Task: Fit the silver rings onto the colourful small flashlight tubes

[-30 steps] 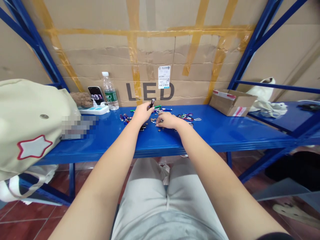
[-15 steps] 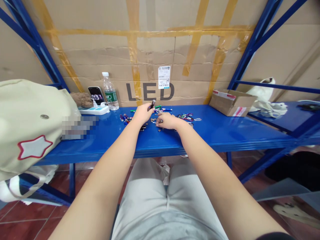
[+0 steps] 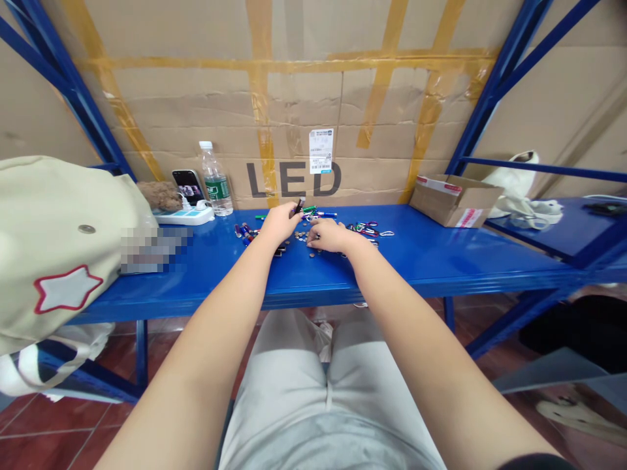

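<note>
Held upright in my closed left hand (image 3: 279,223) is a small black mini flashlight (image 3: 298,206), its end sticking up past the fingers. My right hand (image 3: 330,235) is lowered to the blue table, fingertips pinched together among small round button cells (image 3: 300,236); whatever they grip is too small to make out. Behind the hands lie green and blue flashlight tubes (image 3: 327,215). More coloured tubes (image 3: 243,232) are left of my left hand, partly covered by it. Several carabiner clips (image 3: 368,227) lie in a loose pile to the right of my right hand.
A water bottle (image 3: 215,179), a phone (image 3: 189,187) and a white power strip (image 3: 189,216) stand at the back left. A cream bag (image 3: 63,222) fills the left side. On the right is an open cardboard box (image 3: 453,201). Large taped cardboard (image 3: 294,98) closes off the back.
My right fingertips have shifted very slightly to the right over the button cells. The left hand keeps its hold on the flashlight, almost still.
</note>
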Motion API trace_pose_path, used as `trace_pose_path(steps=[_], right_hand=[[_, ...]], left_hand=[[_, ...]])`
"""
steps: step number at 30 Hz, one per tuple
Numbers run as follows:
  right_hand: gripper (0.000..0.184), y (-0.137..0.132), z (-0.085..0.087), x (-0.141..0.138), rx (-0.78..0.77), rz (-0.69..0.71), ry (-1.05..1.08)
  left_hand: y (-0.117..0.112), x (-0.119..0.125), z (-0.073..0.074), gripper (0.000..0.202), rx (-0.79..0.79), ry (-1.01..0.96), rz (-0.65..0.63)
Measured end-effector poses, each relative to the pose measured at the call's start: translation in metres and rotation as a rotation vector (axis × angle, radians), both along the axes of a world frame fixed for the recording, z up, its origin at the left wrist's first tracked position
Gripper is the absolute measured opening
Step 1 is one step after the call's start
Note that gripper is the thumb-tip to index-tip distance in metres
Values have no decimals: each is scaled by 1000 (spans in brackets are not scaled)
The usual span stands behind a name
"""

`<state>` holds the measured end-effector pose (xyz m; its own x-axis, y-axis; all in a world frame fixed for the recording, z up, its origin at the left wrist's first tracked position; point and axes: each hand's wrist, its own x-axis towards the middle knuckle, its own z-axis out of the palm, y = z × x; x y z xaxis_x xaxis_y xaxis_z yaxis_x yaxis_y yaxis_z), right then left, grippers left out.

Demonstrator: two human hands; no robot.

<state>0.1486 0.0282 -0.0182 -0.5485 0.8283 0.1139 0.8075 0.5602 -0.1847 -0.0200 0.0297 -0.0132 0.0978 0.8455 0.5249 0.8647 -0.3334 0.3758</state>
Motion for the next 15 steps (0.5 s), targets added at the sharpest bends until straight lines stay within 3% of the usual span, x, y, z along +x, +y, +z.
trace_pose_path(steps=[15], right_hand=[[20,-2,1,-1,22,-10,-42]], left_hand=[[-1,1,0,16,-6,23,10]])
